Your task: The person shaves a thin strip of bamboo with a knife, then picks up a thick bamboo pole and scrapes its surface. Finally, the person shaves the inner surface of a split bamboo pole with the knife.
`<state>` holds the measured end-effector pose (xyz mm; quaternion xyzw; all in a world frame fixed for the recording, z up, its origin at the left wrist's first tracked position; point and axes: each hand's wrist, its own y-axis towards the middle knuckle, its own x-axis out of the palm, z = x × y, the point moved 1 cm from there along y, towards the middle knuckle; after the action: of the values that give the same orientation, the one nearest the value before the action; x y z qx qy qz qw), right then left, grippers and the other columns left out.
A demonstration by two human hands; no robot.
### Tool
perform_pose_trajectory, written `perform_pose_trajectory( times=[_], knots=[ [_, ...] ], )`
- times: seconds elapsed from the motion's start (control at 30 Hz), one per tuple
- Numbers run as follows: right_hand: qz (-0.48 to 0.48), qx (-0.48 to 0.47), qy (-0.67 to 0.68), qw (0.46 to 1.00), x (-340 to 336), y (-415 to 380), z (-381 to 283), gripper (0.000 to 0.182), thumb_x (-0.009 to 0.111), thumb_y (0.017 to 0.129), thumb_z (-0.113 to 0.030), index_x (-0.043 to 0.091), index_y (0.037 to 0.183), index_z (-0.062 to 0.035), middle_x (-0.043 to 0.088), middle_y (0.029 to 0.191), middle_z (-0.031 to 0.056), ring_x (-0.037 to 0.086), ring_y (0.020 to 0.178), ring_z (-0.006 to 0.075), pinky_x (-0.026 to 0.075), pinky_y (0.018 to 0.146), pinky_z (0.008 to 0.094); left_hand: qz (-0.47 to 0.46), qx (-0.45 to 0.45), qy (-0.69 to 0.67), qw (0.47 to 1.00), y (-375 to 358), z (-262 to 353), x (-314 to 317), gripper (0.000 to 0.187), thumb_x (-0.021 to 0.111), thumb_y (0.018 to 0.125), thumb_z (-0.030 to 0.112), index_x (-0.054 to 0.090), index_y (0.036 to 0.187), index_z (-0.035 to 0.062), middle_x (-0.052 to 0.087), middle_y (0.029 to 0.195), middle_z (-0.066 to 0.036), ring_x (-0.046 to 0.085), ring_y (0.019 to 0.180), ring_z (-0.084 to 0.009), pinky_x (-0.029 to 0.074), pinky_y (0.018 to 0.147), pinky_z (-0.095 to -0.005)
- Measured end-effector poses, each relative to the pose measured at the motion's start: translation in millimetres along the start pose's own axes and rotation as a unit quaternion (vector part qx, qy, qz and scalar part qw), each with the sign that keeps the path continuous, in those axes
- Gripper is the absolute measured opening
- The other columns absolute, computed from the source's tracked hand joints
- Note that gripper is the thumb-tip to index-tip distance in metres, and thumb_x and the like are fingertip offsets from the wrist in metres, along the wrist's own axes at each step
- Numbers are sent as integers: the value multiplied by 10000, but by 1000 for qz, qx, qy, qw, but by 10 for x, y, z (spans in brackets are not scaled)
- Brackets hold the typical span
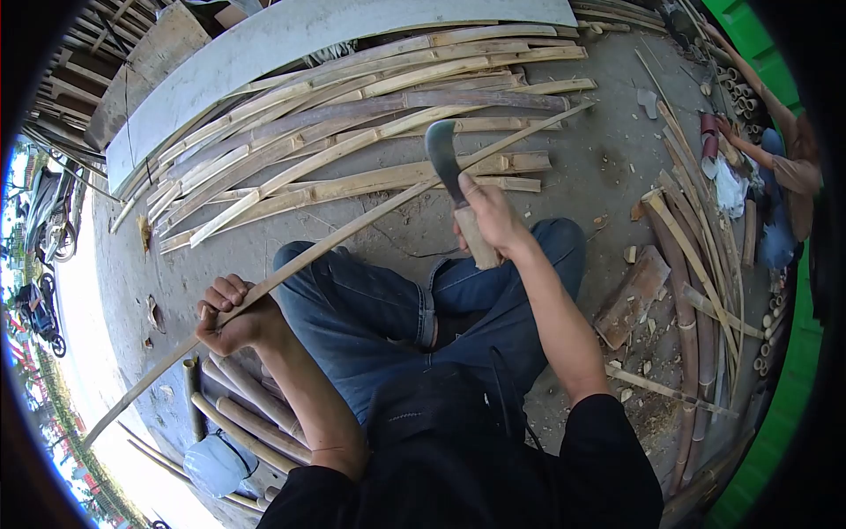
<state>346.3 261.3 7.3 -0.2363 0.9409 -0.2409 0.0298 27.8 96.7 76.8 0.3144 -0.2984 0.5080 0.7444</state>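
- On the grey concrete floor (608,167) where you sit cross-legged in blue jeans (388,309), split bamboo lies on nearly every side of you.
- Ahead of your knees, a wide fan of pale, flat split bamboo slats (352,141) lies side by side, running from lower left to upper right.
- Beyond that fan, a long grey-white board (291,40) lies along the far edge of the slats.
- To your right, a bundle of darker brown bamboo strips (696,309) lies in a curve along a bright green wall (775,423).
- At the far right, another person's hand (724,128) reaches toward short red tubes (708,132) near that bundle.
- A long thin pale bamboo strip (352,227) crosses in front of you on a slant, from the lower left, over your left knee, up toward the fan of slats.
- By your left hip, several short round bamboo poles (242,419) lie together on the floor.
- Near your right knee, a flat brown wooden block (630,295) rests on the floor among small chips.
- Your right hand (493,216) is raised, fingers wrapped tightly around the pale wooden handle of a curved dark-bladed machete (443,154), its blade pointing up and just beside the thin strip.
- Your left hand (231,313) is closed in a fist around the thin strip, low on its length.
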Motion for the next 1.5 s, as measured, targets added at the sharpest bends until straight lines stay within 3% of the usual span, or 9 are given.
perform_pose_trajectory(
  times=[0.1,0.3,0.5,0.7,0.83,0.93,1.1,1.23,1.5],
  knots=[
    [-62,-81,-67,993,529,-265,-49,618,425,1032,-509,595,748,13,625,588,126,639,476,209,508,457,352,46,10,52,998,-26,24,64,256,458,790,256,359,582,145,370,561,-20,384,497,-153,346,499,-287],
    [222,-39,22,974,-368,400,300,661,374,1013,-603,577,775,-20,574,596,76,594,449,180,488,394,333,97,-5,82,992,-47,-1,70,297,427,871,278,392,613,135,372,557,-17,406,499,-161,365,502,-286],
    [-27,-130,-41,990,797,-240,-13,650,388,1027,-560,592,770,1,603,618,91,597,454,185,512,468,335,85,-14,95,992,-56,22,180,313,429,890,270,338,618,145,323,561,-12,382,538,-160,341,555,-281],
    [234,-30,48,971,-137,457,371,661,349,1023,-587,587,797,-13,608,612,93,623,452,191,510,399,322,145,-12,124,982,-161,67,194,307,496,921,271,370,666,155,332,578,0,385,550,-139,347,538,-276],
    [-11,-97,110,989,798,-60,204,657,357,1027,-575,575,768,-11,599,598,92,624,459,197,502,397,321,154,-14,135,979,-164,81,214,269,544,930,267,426,722,146,371,599,0,410,563,-131,380,547,-271],
    [1,-151,-22,988,899,-129,131,661,351,1030,-572,571,756,-12,595,593,91,624,457,190,500,393,314,166,-9,148,975,-152,70,285,253,563,931,257,442,744,136,400,611,-5,436,575,-136,403,562,-274],
    [174,-25,166,970,335,368,338,636,373,1013,-603,557,834,-21,585,624,76,606,461,178,523,422,324,201,21,167,965,-240,82,277,229,588,932,249,465,786,123,437,626,-16,468,592,-144,427,577,-292],
    [-43,-99,77,991,1188,-222,128,650,387,1024,-567,585,821,18,600,627,96,609,471,189,499,442,321,185,4,161,969,-202,88,306,219,611,930,249,476,820,116,446,632,-19,480,605,-144,437,591,-292],
    [209,-27,3,977,-190,54,84,544,491,1001,-532,578,903,-4,597,678,84,607,508,151,502,435,300,182,34,166,969,-329,178,468,349,636,950,334,452,730,136,431,619,-11,487,598,-133,451,582,-281]
  ],
)
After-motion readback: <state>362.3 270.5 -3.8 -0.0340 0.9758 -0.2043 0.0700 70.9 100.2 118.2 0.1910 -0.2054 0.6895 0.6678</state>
